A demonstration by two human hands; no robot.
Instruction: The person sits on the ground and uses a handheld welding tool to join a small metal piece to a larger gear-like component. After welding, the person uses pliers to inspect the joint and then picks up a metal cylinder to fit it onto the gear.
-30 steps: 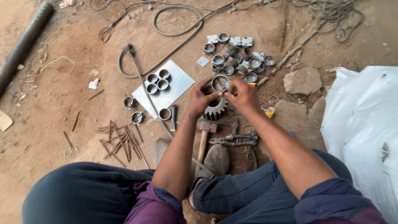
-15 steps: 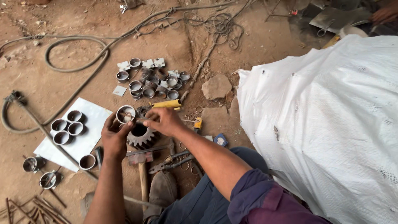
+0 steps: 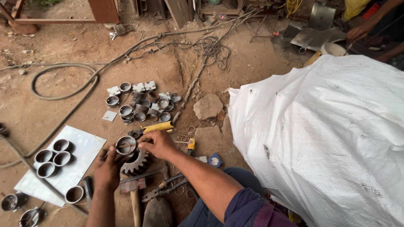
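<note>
Atop a toothed steel gear point(image 3: 135, 163), both hands, left hand point(image 3: 107, 169) and right hand point(image 3: 158, 143), pinch a short metal ring point(image 3: 126, 145).

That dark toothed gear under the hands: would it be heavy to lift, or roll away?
The gear looks like thick solid metal, so probably heavy for its size. Lying flat on the ground, it likely won't roll. Its teeth should give a firm, non-slippery grip.

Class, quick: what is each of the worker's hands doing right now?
Left hand: closed on the short metal ring, steadying it over the gear.
Right hand: fingers pinched at the ring's rim; what they hold cannot be told.
</note>
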